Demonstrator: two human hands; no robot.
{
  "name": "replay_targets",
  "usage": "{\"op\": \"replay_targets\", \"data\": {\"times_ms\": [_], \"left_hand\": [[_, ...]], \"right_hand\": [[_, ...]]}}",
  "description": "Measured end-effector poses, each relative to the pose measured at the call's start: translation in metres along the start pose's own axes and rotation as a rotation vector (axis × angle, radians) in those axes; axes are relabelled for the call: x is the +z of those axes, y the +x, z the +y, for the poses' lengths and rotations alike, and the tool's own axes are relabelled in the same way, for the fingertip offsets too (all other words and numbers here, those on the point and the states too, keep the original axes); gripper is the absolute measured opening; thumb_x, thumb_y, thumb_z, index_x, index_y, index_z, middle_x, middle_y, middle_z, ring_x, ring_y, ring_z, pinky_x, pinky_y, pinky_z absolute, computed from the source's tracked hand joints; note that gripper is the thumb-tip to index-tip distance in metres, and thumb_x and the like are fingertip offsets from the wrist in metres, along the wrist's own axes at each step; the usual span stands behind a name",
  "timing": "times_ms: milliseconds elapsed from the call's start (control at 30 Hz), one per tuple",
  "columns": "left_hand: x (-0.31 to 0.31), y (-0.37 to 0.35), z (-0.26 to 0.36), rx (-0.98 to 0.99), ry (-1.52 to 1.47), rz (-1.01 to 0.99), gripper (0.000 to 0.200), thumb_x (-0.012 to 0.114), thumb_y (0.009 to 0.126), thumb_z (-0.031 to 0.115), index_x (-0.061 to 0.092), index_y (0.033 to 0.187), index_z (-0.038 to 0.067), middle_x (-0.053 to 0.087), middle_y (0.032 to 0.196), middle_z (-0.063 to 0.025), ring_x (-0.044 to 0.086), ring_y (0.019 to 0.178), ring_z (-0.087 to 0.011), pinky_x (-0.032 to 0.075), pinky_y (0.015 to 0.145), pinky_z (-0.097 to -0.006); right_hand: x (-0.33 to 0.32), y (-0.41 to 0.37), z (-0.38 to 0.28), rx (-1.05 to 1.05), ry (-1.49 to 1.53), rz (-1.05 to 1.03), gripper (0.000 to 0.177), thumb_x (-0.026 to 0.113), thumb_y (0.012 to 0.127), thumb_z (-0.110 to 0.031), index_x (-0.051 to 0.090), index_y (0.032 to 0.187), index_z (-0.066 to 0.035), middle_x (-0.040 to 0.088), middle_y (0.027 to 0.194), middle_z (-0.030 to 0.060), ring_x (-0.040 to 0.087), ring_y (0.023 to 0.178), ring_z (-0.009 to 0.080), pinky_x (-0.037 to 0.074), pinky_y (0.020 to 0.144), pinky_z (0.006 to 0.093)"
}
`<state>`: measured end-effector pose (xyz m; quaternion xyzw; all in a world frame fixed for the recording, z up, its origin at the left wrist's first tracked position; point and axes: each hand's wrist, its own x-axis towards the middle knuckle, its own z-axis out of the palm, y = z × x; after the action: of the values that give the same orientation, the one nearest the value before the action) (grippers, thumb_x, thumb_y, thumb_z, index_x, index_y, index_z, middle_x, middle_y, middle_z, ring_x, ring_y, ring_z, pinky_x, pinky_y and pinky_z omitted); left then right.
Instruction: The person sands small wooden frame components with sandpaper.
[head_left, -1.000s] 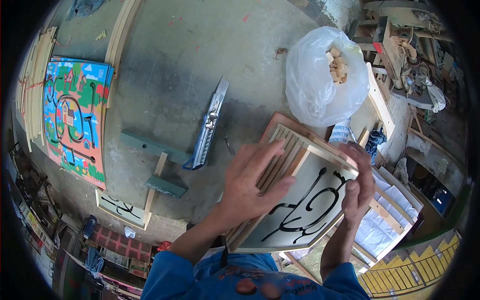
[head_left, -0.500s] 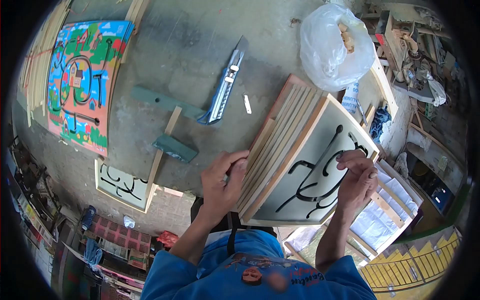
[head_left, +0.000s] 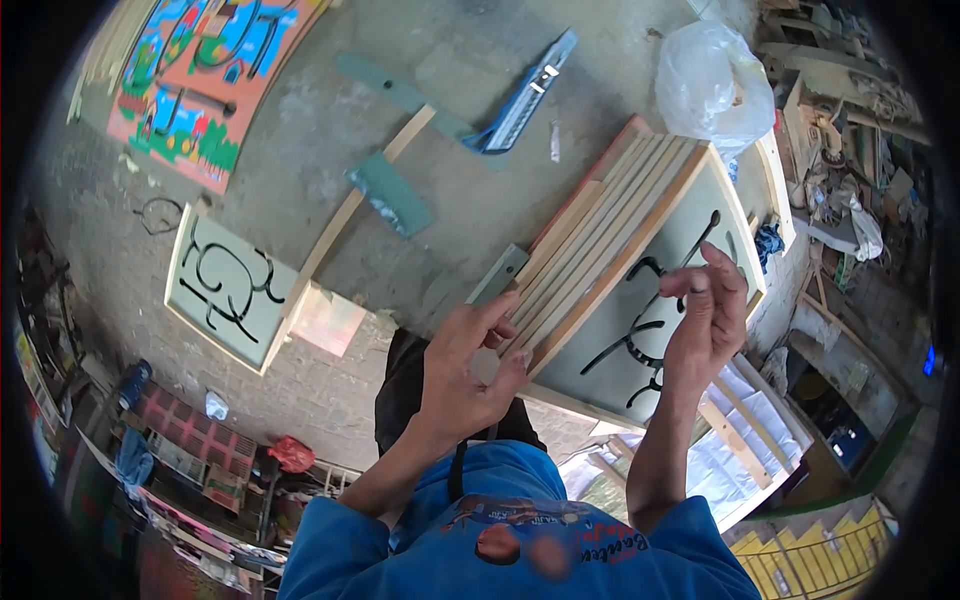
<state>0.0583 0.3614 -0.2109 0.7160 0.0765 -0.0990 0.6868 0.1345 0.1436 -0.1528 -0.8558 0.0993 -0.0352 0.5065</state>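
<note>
My left hand [head_left: 470, 365] is at the near end of a stack of wooden frames [head_left: 610, 235], its thumb and index finger spread apart across the end. Beside its fingertips lies a grey-green strip with a hole [head_left: 500, 275]. My right hand [head_left: 705, 325] is over the pale panel [head_left: 605, 345] with black curved slots, which leans on the right side of the stack. Its fingers are bent towards the thumb; anything between them is too small to make out. A blue utility knife [head_left: 525, 100] lies beyond the stack, near a small white blade-like piece [head_left: 555, 142].
A green block [head_left: 390, 195] and a wooden strip [head_left: 340, 225] lie left of the knife. A slotted panel [head_left: 230, 285] hangs by the table edge. Colourful printed boards [head_left: 190, 110] lie at far left. A clear plastic bag [head_left: 710, 85] sits behind the stack.
The view has shifted, so the table things appear elsewhere. My left hand's thumb and index finger have spread apart, and the holed strip beside the stack now shows. My right hand stays over the panel.
</note>
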Motion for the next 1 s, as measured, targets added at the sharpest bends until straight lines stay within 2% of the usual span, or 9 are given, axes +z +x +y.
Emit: {"op": "replay_targets", "data": {"times_ms": [67, 100, 200, 333, 367, 500, 733, 833, 1000], "left_hand": [[-0.003, -0.013, -0.006, 0.021, 0.004, 0.025, 0.062, 0.072, 0.075, 0.008, 0.053, 0.133, 0.003, 0.062, 0.091, -0.0107, 0.059, 0.078, -0.0182, 0.048, 0.072, -0.0300], [-0.002, -0.020, -0.008, 0.013, -0.007, 0.038, 0.062, 0.072, 0.075, 0.008, 0.053, 0.133, 0.003, 0.062, 0.091, -0.0107, 0.059, 0.078, -0.0182, 0.048, 0.072, -0.0300], [0.002, -0.035, -0.014, 0.032, -0.020, 0.083, 0.069, 0.074, 0.072, 0.010, 0.051, 0.135, 0.002, 0.061, 0.091, -0.0112, 0.057, 0.077, -0.0191, 0.047, 0.072, -0.0308], [0.009, -0.046, -0.018, 0.073, -0.062, 0.106, 0.073, 0.078, 0.071, 0.013, 0.049, 0.137, 0.001, 0.061, 0.092, -0.0121, 0.057, 0.078, -0.0205, 0.047, 0.072, -0.0315], [0.011, -0.047, -0.019, 0.101, -0.070, 0.123, 0.074, 0.079, 0.071, 0.014, 0.048, 0.137, 0.001, 0.062, 0.093, -0.0124, 0.057, 0.078, -0.0209, 0.047, 0.072, -0.0317], [0.017, -0.050, -0.018, 0.102, -0.064, 0.174, 0.074, 0.079, 0.072, 0.014, 0.048, 0.138, 0.001, 0.063, 0.094, -0.0128, 0.059, 0.079, -0.0212, 0.048, 0.073, -0.0322], [0.026, -0.048, -0.014, 0.148, -0.026, 0.258, 0.070, 0.076, 0.073, 0.007, 0.049, 0.137, 0.000, 0.063, 0.095, -0.0123, 0.060, 0.082, -0.0200, 0.049, 0.074, -0.0311], [0.027, -0.048, -0.014, 0.135, -0.014, 0.258, 0.070, 0.075, 0.073, 0.005, 0.048, 0.138, -0.001, 0.063, 0.095, -0.0118, 0.060, 0.081, -0.0194, 0.050, 0.074, -0.0309], [0.030, -0.049, -0.015, 0.139, -0.001, 0.279, 0.071, 0.074, 0.074, 0.004, 0.047, 0.139, 0.000, 0.063, 0.094, -0.0115, 0.060, 0.081, -0.0187, 0.049, 0.074, -0.0309]], "right_hand": [[-0.001, -0.004, 0.006, -0.060, -0.008, 0.004, 0.022, 0.054, 0.100, -0.010, 0.059, 0.118, 0.002, 0.064, 0.081, 0.0080, 0.060, 0.074, 0.0124, 0.049, 0.075, 0.0275], [0.005, -0.004, 0.002, -0.094, 0.084, 0.017, 0.022, 0.056, 0.100, -0.011, 0.061, 0.115, 0.003, 0.062, 0.076, 0.0069, 0.057, 0.071, 0.0110, 0.047, 0.072, 0.0258], [0.007, -0.009, 0.002, -0.089, 0.013, 0.004, 0.023, 0.056, 0.099, -0.012, 0.060, 0.117, 0.004, 0.062, 0.078, 0.0066, 0.057, 0.071, 0.0115, 0.047, 0.072, 0.0265], [0.011, -0.020, 0.005, -0.117, 0.021, -0.091, 0.023, 0.053, 0.097, -0.003, 0.059, 0.118, 0.004, 0.067, 0.094, 0.0116, 0.062, 0.084, 0.0144, 0.049, 0.078, 0.0292], [0.012, -0.023, 0.007, -0.138, -0.013, -0.126, 0.026, 0.051, 0.095, 0.000, 0.057, 0.120, 0.003, 0.068, 0.103, 0.0134, 0.063, 0.094, 0.0164, 0.050, 0.084, 0.0308], [0.015, -0.030, 0.010, -0.126, -0.047, -0.182, 0.029, 0.049, 0.095, 0.001, 0.056, 0.123, 0.001, 0.067, 0.107, 0.0122, 0.063, 0.099, 0.0175, 0.047, 0.092, 0.0323], [0.015, -0.043, 0.004, -0.089, -0.086, -0.172, 0.032, 0.047, 0.093, 0.003, 0.056, 0.124, 0.000, 0.069, 0.100, 0.0102, 0.063, 0.096, 0.0156, 0.047, 0.089, 0.0304], [0.009, -0.058, 0.006, -0.087, -0.127, -0.284, 0.041, 0.046, 0.089, 0.006, 0.053, 0.128, -0.001, 0.071, 0.095, 0.0113, 0.065, 0.089, 0.0142, 0.048, 0.081, 0.0286], [0.013, -0.082, 0.008, -0.158, -0.158, -0.387, 0.050, 0.047, 0.082, 0.010, 0.050, 0.131, -0.001, 0.073, 0.090, 0.0126, 0.067, 0.085, 0.0151, 0.048, 0.081, 0.0281]]}}
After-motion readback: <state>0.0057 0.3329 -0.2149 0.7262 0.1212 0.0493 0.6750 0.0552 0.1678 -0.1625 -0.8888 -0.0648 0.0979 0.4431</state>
